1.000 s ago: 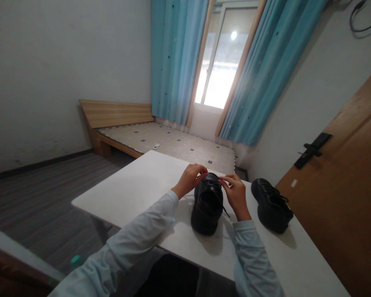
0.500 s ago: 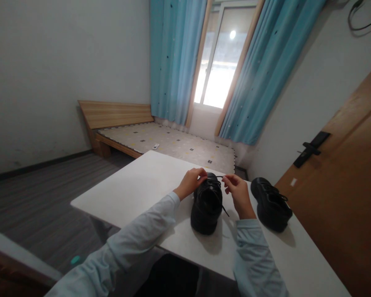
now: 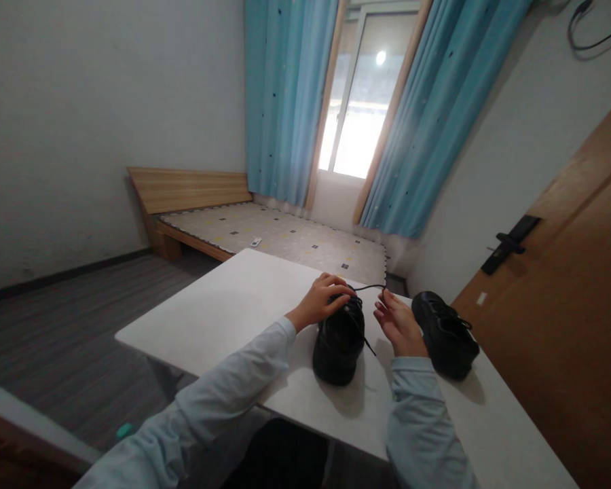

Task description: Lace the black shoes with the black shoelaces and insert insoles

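Observation:
A black lace-up shoe stands on the white table, its heel towards me. My left hand is closed over the front of this shoe, with thumb and fingers at the laces; part of the toe is hidden under it. To the right of the shoe, my right hand pinches the end of a black shoelace, which runs from the shoe's front. Another lace end hangs loose down the shoe's right side. Further right on the table sits the matching black shoe, apart from both hands.
Beyond the table is a bed with a bare patterned mattress and a small white object on it. A wooden door with a black handle stands close on the right. Blue curtains frame the window.
My right hand has moved right, drawing the lace out further from the shoe. The left hand has shifted slightly and spread further over the shoe's front.

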`<state>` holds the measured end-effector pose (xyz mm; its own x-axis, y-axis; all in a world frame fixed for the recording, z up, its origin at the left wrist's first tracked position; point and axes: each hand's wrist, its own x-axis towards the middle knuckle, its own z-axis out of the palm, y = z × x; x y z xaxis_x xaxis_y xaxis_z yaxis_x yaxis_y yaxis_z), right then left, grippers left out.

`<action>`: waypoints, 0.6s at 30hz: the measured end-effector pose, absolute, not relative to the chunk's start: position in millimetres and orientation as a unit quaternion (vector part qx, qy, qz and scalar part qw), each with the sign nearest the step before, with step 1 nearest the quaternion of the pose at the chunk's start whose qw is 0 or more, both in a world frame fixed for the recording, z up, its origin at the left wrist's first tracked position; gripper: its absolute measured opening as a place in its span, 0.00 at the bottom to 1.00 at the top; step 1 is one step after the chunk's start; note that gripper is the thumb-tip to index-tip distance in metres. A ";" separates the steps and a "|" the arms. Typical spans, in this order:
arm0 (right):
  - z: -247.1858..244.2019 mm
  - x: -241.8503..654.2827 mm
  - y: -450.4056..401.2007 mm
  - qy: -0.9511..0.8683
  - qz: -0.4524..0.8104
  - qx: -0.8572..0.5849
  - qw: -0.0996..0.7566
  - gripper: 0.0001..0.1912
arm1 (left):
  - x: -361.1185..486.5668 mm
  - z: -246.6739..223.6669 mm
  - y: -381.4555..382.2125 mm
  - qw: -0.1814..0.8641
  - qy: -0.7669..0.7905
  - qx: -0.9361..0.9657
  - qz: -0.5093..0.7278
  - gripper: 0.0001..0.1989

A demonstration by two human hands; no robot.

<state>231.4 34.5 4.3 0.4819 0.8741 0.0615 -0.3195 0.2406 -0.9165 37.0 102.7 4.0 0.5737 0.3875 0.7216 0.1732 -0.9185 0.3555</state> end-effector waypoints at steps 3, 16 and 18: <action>-1.7 242.2 38.8 -0.323 0.364 -0.463 0.741 0.16 | 36.2 6.4 98.6 0.122 0.139 0.899 0.398 0.13; 14.5 224.8 26.0 -0.344 0.307 -0.524 0.716 0.14 | 36.9 3.3 103.5 0.136 0.146 0.898 0.392 0.11; 16.4 219.5 24.3 -0.365 0.331 -0.553 0.671 0.13 | 37.1 3.4 104.0 0.135 0.144 0.898 0.392 0.11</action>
<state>219.5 24.3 16.4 0.5139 0.8488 0.1242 -0.0404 0.1686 -0.9849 37.1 104.0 3.4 0.6510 0.3651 0.6656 0.1531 -0.9219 0.3560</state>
